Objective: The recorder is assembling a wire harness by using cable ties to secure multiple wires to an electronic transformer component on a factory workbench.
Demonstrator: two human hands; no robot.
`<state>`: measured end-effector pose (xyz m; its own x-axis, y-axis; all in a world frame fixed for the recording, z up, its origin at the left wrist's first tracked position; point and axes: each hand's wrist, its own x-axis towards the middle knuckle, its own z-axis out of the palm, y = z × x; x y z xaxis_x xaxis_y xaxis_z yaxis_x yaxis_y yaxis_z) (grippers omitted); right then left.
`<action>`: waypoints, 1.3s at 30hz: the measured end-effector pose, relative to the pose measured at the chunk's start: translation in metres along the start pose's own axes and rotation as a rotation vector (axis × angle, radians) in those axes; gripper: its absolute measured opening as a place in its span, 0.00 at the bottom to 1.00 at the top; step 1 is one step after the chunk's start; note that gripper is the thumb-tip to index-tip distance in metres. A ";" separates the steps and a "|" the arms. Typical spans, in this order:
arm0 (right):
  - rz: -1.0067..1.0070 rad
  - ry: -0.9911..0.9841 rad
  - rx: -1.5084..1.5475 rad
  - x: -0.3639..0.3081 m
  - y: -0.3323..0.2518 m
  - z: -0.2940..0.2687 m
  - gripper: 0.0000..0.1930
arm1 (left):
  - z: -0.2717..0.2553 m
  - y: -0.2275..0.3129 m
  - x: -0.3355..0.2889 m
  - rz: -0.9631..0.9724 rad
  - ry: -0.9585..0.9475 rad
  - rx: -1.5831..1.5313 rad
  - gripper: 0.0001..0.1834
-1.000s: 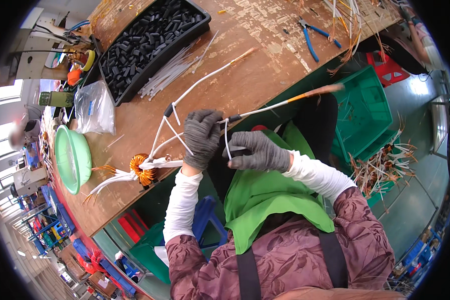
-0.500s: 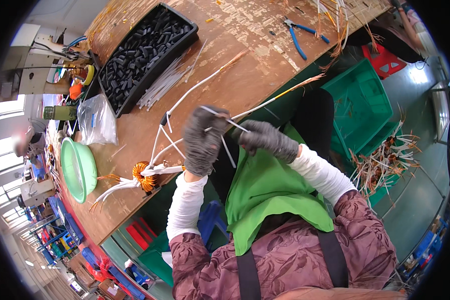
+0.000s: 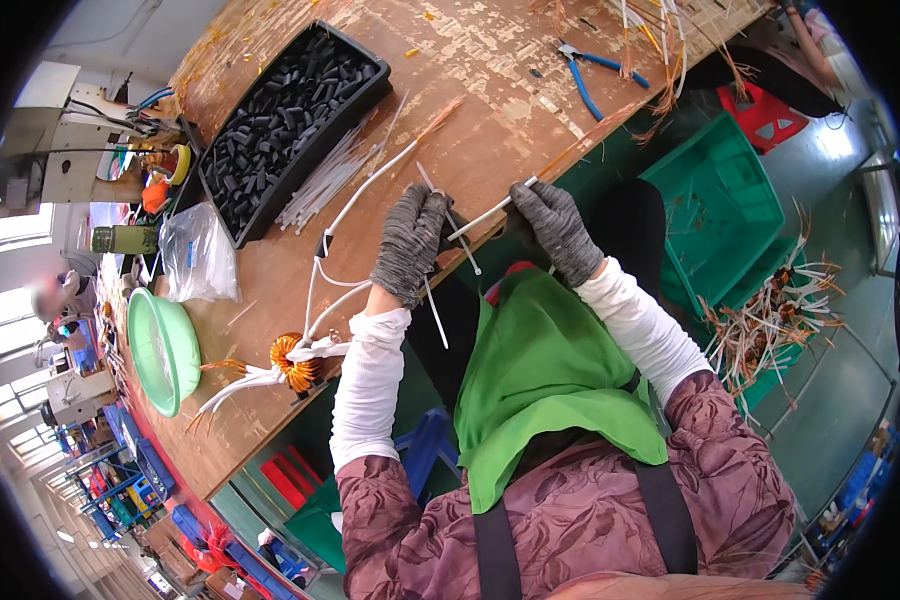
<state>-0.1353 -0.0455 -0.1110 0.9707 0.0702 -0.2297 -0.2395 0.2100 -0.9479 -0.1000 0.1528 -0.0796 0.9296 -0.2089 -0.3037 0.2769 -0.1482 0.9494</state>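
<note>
Both my hands wear grey knit gloves. My left hand is closed around a white-sleeved wire lead, beside a short black tube mostly hidden by the fingers. A white cable tie crosses the lead there, its ends sticking out. Farther right, my right hand pinches the same wire lead, whose bare copper end points up and right. Left of my hands lies a ring coil wound with orange copper wire, its white leads spreading out. Another lead from it carries a black tube.
A black tray of small black tubes stands at the back left, with loose cable ties alongside. Blue-handled pliers lie near the table's right edge. A green basin, a plastic bag and green crates surround the work.
My right hand has let go of the cable tie's end, shifted right and up, and closed on the white lead. My left hand has moved slightly down.
</note>
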 end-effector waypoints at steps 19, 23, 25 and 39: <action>0.660 -0.391 0.647 -0.017 0.016 0.041 0.13 | -0.002 0.000 -0.021 0.510 0.242 0.501 0.10; 0.707 -0.403 0.766 -0.012 0.023 0.044 0.12 | -0.006 0.005 -0.055 0.229 0.021 0.080 0.13; 0.712 -0.416 0.775 -0.011 0.022 0.044 0.12 | -0.008 0.006 -0.060 0.251 0.005 0.144 0.13; 0.637 -0.481 0.773 -0.014 0.028 0.045 0.14 | 0.010 -0.017 -0.040 0.556 0.448 0.349 0.09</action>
<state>-0.1563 0.0038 -0.1241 0.5980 0.7174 -0.3574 -0.8014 0.5405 -0.2560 -0.1443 0.1541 -0.0839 0.9389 0.0570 0.3394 -0.2802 -0.4460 0.8500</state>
